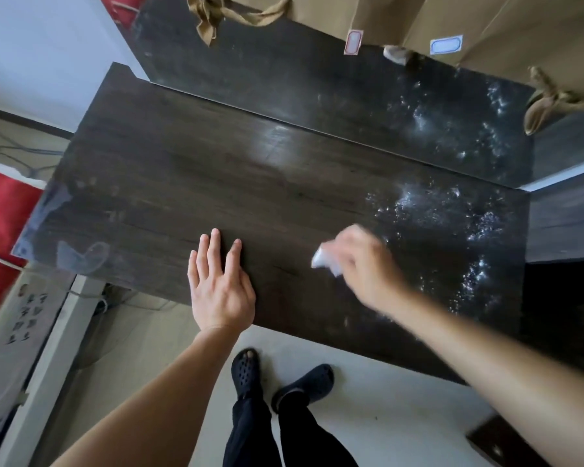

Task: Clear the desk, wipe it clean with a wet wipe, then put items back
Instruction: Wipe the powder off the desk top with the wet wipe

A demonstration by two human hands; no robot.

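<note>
The dark wooden desk (189, 183) fills the middle of the view, its top bare. My right hand (368, 267) is blurred with motion and grips a white wet wipe (324, 259) against the desk surface right of centre. Wet, glistening streaks (452, 217) cover the desk's right part. My left hand (220, 284) lies flat with straight fingers on the desk near its front edge, left of the wipe.
Brown paper bags (486, 25) with cloth handles stand behind the desk on a dark glossy ledge (284, 72). A crumpled white scrap (397, 54) lies by them. Red items (4, 210) sit at the left. My feet in black clogs (246, 369) stand on the pale floor below.
</note>
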